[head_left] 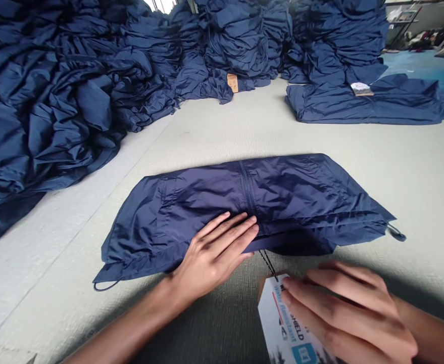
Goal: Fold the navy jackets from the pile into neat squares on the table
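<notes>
Tabletop (pixel 222 126) grey, folded jacket (pixel 293 192) on it (blue floor (pixel 430 76))

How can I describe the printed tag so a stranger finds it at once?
On the pale floor lies a folded navy jacket. A thin black cord runs from it to a large white-and-blue tag, held in the right hand; the tan tag on the far pile is smaller.
</notes>
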Motion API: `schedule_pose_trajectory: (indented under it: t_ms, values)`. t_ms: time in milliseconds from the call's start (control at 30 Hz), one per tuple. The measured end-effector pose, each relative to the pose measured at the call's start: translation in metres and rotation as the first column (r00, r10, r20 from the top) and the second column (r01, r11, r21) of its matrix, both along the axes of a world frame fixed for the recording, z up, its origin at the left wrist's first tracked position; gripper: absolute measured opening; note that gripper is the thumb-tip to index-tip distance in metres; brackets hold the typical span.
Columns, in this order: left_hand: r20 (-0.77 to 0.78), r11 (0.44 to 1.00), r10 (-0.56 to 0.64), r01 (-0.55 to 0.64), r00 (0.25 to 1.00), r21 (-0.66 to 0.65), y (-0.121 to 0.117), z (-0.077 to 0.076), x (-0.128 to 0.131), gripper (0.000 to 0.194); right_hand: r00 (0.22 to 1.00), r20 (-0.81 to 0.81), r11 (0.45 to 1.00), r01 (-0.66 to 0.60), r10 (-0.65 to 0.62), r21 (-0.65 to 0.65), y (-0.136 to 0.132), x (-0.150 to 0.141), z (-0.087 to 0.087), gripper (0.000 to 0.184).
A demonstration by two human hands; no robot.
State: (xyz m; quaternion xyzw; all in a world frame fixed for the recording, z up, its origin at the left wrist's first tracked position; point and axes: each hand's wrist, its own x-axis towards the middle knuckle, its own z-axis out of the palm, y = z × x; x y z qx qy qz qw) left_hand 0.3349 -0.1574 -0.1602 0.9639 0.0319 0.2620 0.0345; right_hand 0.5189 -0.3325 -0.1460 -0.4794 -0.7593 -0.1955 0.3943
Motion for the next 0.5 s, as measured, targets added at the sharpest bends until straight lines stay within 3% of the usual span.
schedule_pose_trajectory:
  t_ms: [100,233,400,500]
  values:
    - [-0.048,0.999,-0.037,0.037,0.998,0.006,0.004,0.0,0.0,0.037,0.993,0.087,0.994,-0.086,0.081,0.06,0.004,0.005,-0.004,0.026]
    - [-0.173,0.999,-0.042,0.046,0.984,0.018,0.007,-0.006,-0.001,0.036,0.897,0.352,0.964,-0.24,0.266,-0.118,0.012,0.012,-0.017,0.021]
    - [-0.226,0.999,-0.039,0.045,0.973,0.02,0.004,-0.006,-0.003,0.043,0.889,0.333,0.93,-0.219,0.315,-0.294,0.014,0.007,-0.02,0.024]
    - [-0.236,0.998,-0.038,0.046,0.971,0.031,0.003,-0.004,-0.004,0.045,0.891,0.332,0.929,-0.21,0.311,-0.306,0.012,0.005,-0.018,0.022]
